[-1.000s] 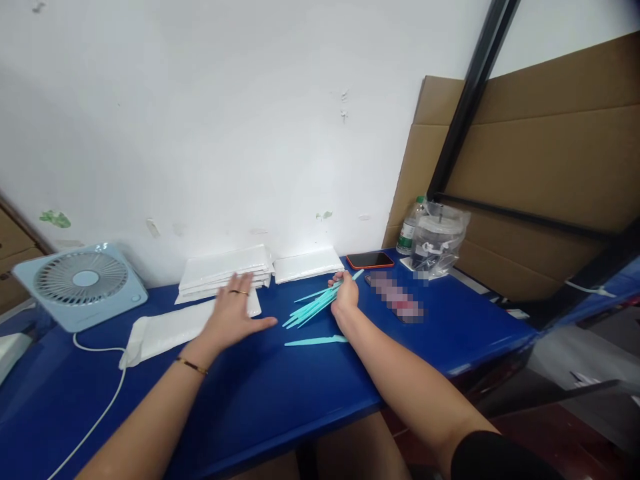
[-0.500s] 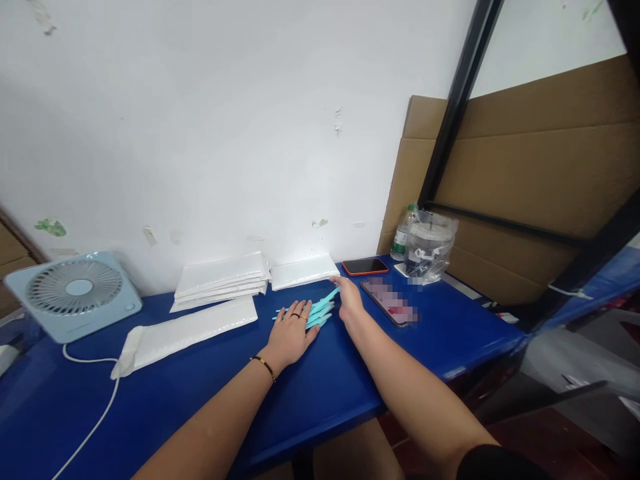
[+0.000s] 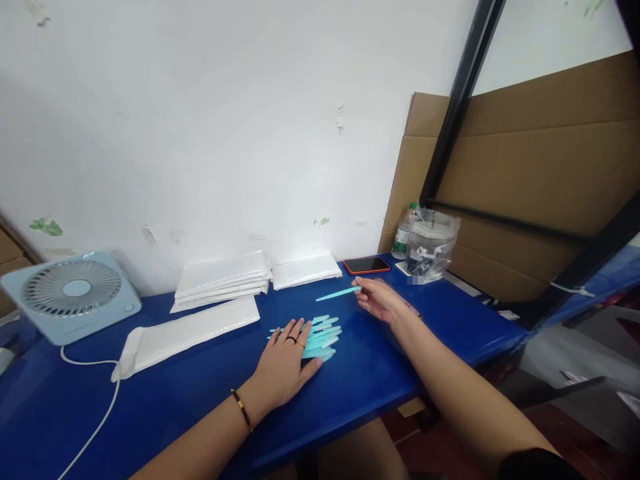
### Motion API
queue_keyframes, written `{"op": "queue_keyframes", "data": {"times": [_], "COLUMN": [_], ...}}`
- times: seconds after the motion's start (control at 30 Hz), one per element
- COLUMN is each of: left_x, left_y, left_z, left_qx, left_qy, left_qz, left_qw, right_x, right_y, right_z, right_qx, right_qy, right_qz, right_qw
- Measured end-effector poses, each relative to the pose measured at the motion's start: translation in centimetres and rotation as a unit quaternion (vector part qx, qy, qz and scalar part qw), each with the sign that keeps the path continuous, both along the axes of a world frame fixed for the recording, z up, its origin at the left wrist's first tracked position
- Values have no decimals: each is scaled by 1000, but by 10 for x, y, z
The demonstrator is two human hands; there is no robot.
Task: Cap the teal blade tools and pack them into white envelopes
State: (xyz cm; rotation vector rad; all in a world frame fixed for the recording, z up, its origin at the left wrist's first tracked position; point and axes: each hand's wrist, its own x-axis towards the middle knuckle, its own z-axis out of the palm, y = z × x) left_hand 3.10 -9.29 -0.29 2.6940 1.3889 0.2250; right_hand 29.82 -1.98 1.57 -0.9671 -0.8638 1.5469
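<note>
Blue desk [image 3: 150, 400] against a white wall: light-blue fan [image 3: 73, 293] at far left, its white cable [image 3: 95, 413] trailing toward the near edge. White padded envelope [image 3: 187, 333] lies flat beside a stack of envelopes [image 3: 223, 277], second smaller stack [image 3: 306, 270] just right of it. Far right corner: orange-cased phone [image 3: 367, 265], water bottle [image 3: 401, 233], clear bagged container [image 3: 431, 245], cardboard sheets [image 3: 540, 167] behind.

Left hand: your left hand [image 3: 287, 363] lies flat, fingers spread, on a fan of teal plastic sticks [image 3: 323, 335] on the blue table [image 3: 200, 400].
Right hand: your right hand [image 3: 381, 300] pinches one teal stick [image 3: 337, 294] by its end, lifted just above the table.
Behind the hands: white padded mailers [image 3: 223, 275] stacked by the wall, one padded mailer [image 3: 187, 332] lying apart.
Far left: a pale blue desk fan [image 3: 73, 293].
Far right: an orange-cased phone [image 3: 367, 265], a water bottle [image 3: 401, 235], a clear plastic bag [image 3: 433, 245].
</note>
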Motion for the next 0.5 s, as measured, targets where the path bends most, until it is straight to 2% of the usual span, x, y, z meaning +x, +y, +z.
{"op": "queue_keyframes", "data": {"times": [0.1, 0.2, 0.23, 0.37, 0.5], "left_x": [2, -2, -4, -10, -11], "left_y": [7, 33, 43, 75, 82], "left_z": [12, 24, 25, 18, 8], "left_qx": [31, 107, 122, 150, 172], "left_qy": [-40, -101, -107, -58, 6], "left_qz": [30, 117, 124, 115, 100], "left_qw": [998, 982, 979, 980, 980], "right_x": [-24, -59, -70, -97, -99], "right_y": [20, 39, 43, 50, 49], "right_z": [2, 0, -2, -14, -21], "right_qx": [27, 42, 47, 59, 63], "right_qy": [-28, -44, -47, -60, -72], "right_qz": [9, 35, 44, 75, 88], "right_qw": [999, 998, 997, 994, 991]}}
